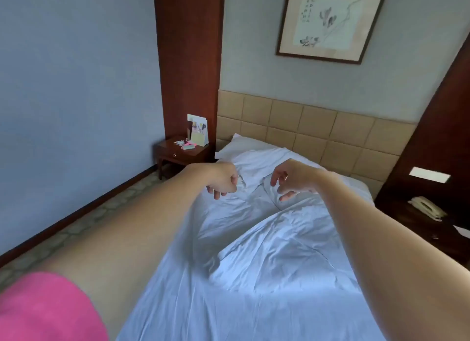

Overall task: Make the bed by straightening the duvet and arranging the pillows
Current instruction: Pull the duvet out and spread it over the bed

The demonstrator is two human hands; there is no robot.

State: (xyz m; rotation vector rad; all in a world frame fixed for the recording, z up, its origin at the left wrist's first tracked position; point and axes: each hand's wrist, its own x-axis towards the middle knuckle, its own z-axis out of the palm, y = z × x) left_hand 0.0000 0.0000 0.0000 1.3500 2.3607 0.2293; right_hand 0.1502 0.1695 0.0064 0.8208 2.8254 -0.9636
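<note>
Below me, the white duvet (267,251) lay rumpled in soft folds over the bed, reaching toward the padded tan headboard (318,127). A flat white pillow (254,155) sat against that headboard. My left hand (223,179) hung over the creased cloth with fingers curled, possibly pinching a fold; I couldn't tell. My right hand (292,178) hovered loose-fingered, holding nothing.

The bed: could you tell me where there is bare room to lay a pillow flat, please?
The near sheet, between the folded duvet and the foot, is flat and bare. The head end is crowded: a pillow lies against the headboard, with the left hand and right hand over rumpled cloth. The nightstand holds clutter.
</note>
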